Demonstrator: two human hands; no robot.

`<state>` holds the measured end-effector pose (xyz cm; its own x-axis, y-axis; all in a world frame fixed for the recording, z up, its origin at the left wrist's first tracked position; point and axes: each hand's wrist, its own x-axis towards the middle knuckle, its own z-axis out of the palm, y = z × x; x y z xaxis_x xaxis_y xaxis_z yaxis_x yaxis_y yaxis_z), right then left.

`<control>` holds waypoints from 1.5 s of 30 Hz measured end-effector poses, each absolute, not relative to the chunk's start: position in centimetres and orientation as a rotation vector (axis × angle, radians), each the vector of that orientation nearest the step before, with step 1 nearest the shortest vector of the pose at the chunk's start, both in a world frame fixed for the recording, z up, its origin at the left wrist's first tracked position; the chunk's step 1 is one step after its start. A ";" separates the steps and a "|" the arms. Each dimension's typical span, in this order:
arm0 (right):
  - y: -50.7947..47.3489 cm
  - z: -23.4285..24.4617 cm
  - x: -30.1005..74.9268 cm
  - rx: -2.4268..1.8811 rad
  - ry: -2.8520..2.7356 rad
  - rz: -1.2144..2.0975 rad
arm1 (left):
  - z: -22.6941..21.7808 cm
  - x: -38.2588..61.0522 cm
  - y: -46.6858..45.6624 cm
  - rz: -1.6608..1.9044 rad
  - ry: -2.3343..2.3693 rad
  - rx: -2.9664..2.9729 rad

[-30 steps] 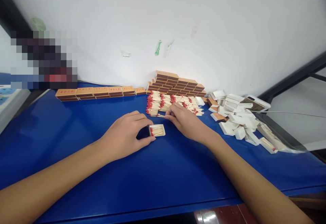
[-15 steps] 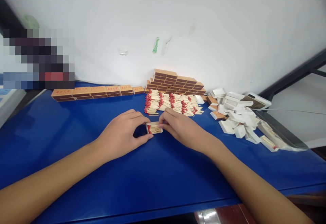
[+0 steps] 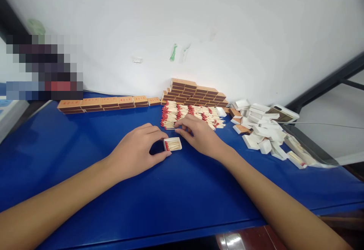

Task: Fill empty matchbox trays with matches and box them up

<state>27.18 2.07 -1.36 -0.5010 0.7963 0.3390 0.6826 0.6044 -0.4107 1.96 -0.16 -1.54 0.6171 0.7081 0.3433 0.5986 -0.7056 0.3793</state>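
A small white matchbox tray (image 3: 173,144) half full of red-tipped matches lies on the blue table (image 3: 176,189). My left hand (image 3: 136,149) curls round the tray's left end, thumb and fingers pinching it. My right hand (image 3: 199,134) rests just right of the tray, its fingertips at the near edge of a heap of loose matches (image 3: 190,115); fingers are bent in a pinch, and whether a match is in them cannot be made out.
Brown matchbox sleeves stand stacked (image 3: 196,92) against the white wall, and a row of them (image 3: 105,102) runs to the left. Several empty white trays (image 3: 264,134) lie in a pile at the right, beside a phone (image 3: 284,113) and a flat tray (image 3: 313,149).
My right hand went from the match heap to the tray, then back up to the heap's edge. The left hand stayed on the tray.
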 end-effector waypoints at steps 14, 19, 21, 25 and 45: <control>3.3 -2.6 26.6 -1.189 -2.348 0.240 | -1.7 2.0 -0.2 0.724 1.071 2.637; 3.3 -2.6 26.6 -1.193 -2.350 0.236 | -1.6 2.1 -0.2 0.736 1.068 2.647; 3.3 -2.6 26.6 -1.203 -2.345 0.254 | -1.6 2.0 -0.2 0.732 1.074 2.649; 3.2 -2.5 26.7 -1.236 -2.355 0.288 | -1.6 1.9 0.0 0.726 1.092 2.635; 2.4 -1.4 26.8 -1.150 -2.342 0.290 | -1.6 1.9 0.1 0.709 1.132 2.602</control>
<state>26.76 2.37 -1.43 -0.5108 0.7851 0.3503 0.6761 0.6185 -0.4004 1.88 0.12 -1.58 0.5877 0.7328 0.3431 0.6283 -0.6805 0.3771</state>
